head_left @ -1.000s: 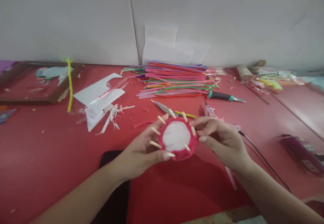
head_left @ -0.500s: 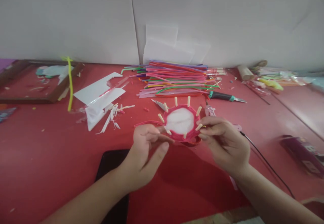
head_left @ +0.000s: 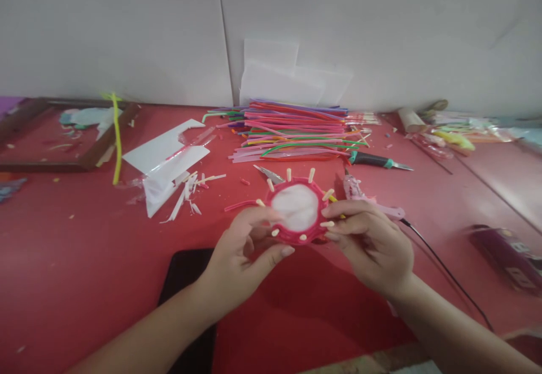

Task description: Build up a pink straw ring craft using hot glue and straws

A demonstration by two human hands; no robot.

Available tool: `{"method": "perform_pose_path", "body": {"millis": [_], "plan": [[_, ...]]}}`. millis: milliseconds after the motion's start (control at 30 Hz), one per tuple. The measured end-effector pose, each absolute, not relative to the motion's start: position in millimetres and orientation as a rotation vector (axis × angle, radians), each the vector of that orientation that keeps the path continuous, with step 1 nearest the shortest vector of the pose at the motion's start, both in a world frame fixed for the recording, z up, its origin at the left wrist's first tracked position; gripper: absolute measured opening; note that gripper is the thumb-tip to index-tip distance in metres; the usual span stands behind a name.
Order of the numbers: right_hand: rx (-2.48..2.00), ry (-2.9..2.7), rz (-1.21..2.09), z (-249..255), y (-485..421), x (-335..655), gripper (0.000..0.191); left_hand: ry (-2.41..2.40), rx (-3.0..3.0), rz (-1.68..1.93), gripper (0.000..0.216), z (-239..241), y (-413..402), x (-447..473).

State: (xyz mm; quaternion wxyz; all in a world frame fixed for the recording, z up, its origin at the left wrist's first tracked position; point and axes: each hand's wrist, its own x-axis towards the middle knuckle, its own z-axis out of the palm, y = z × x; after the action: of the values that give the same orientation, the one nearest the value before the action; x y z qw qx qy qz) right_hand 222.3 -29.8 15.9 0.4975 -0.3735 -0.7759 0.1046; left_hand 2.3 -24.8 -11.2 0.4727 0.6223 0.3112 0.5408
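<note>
Between my hands is a small round basket (head_left: 294,207) with a white base, a pink-red wrapped rim and several short pale wooden sticks standing up around it. My right hand (head_left: 375,244) pinches its right side near a stick, fingers and thumb closed on the rim. At the lower left edge, my left hand (head_left: 254,244) curls round the rim, with its thumb below. Some of the left fingertips are hidden behind the rim. A pink pipe cleaner (head_left: 241,203) sticks out to the left beside the basket.
Behind lies a pile of coloured pipe cleaners (head_left: 296,131). A green-and-black handled knife (head_left: 376,161), scissor blades (head_left: 269,175) and a pink glue gun (head_left: 389,210) with a black cord are close by. Cut white board (head_left: 165,159), scraps and a black phone-like slab (head_left: 186,272) sit left.
The basket has shifted slightly left and toward me, turning a little. My left fingers have moved onto its left rim, while the right hand keeps its pinch.
</note>
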Motion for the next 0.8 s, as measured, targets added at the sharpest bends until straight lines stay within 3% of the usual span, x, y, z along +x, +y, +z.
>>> {"method": "perform_pose_path", "body": {"millis": [300,800], "plan": [[-0.901,-1.873,0.350,15.0,-30.7,221.1,0.016,0.761,1.279,1.247,0.094,-9.9,-22.6,1.2],[-0.837,-1.913,0.527,14.4,-32.0,219.9,0.015,0.687,1.353,1.164,0.109,-9.0,-26.7,-0.2]]}}
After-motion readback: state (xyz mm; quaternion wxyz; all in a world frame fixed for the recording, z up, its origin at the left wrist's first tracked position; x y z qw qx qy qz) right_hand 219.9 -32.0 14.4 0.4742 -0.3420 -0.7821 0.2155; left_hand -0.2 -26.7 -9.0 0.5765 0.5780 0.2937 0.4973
